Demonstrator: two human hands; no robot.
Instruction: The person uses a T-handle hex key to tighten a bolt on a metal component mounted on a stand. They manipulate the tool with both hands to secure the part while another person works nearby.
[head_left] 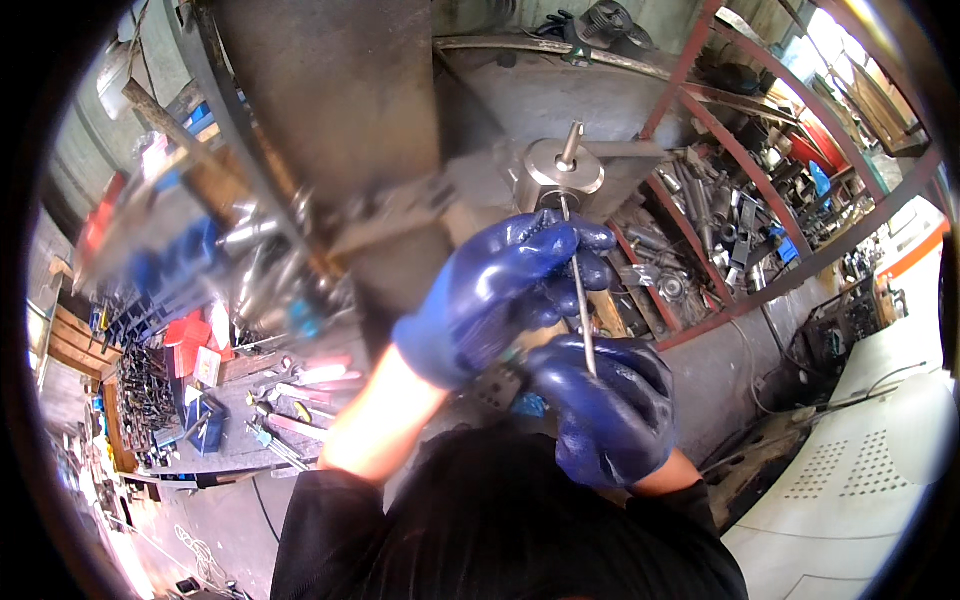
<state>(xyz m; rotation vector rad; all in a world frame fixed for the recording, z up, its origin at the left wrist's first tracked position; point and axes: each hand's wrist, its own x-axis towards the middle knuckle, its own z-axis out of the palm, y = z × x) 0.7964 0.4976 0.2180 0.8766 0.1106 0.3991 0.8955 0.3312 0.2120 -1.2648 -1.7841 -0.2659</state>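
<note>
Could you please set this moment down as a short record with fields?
Setting: cluttered metal workshop
Left hand: blue glove, closed around the underside of a round steel part with a short shaft
Right hand: blue glove, gripping a thin metal rod
Rod: upright, its tip up at the part
Behind: red metal rack full of steel pieces
Left side: blurred tools on a bench

Daylight glare upper right, motion blur left, fisheye-bent edges
</note>
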